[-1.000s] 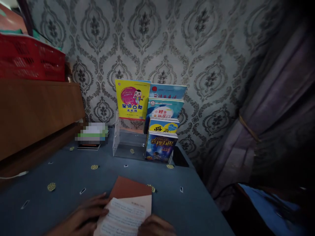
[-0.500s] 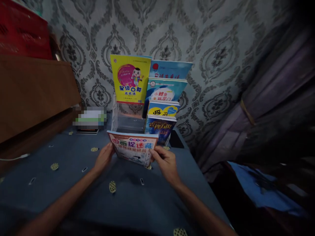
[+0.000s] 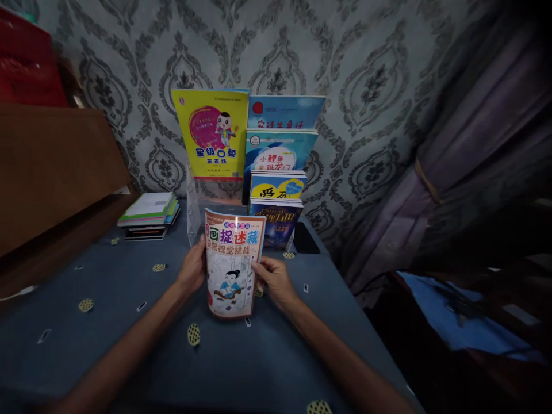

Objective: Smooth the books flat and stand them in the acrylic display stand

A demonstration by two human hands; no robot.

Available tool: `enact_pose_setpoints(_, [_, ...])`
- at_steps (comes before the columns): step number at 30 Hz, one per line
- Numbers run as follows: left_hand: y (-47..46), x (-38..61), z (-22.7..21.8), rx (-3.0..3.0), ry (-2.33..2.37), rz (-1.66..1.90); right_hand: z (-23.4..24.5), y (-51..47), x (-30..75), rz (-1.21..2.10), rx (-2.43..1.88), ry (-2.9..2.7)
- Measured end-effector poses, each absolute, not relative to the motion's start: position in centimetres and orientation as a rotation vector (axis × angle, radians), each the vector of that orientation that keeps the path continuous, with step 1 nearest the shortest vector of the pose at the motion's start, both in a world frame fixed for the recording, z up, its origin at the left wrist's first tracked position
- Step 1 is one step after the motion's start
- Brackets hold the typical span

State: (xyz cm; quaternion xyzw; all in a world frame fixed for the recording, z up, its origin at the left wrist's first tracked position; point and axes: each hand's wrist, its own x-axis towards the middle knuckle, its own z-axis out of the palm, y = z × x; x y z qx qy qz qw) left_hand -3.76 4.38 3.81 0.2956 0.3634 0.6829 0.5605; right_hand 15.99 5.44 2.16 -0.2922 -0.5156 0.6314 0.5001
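Note:
A thin paperback book (image 3: 233,270) with a brown-edged cover and a drawn seated figure is held nearly upright, its cover slightly curved. My left hand (image 3: 193,265) grips its left edge, fingers partly hidden behind it. On the right edge, my right hand (image 3: 276,280) pinches it, thumb on the front. Just behind stands a clear tiered book rack (image 3: 192,210). A yellow workbook (image 3: 211,135) stands at its back left. The right side carries a blue book (image 3: 287,109), a teal book (image 3: 282,149), a yellow-and-blue book (image 3: 278,186) and a dark blue book (image 3: 278,221).
Left of the rack lies a stack of books and papers (image 3: 149,213). A dark flat object (image 3: 307,238) lies right of the rack on the blue patterned tablecloth (image 3: 142,351). A brown wooden cabinet (image 3: 56,172) borders the left; a purple curtain (image 3: 397,190) hangs on the right.
The book in my hands has tilted up, so its whole cover now faces me. Both hands stay on its edges. The view has shifted slightly, moving the rack left in the picture.

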Motion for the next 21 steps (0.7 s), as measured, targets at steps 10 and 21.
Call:
enact_pose_setpoints(10, [3.9, -4.4, 1.3, 0.738, 0.898, 1.595, 1.4, 4.6, 16.6, 1.84, -0.622, -1.031])
enact_pose_setpoints(21, [1.9, -4.1, -0.1, 0.7, 0.8, 1.282, 1.7, 4.1, 17.0, 1.928, -0.566, -1.023])
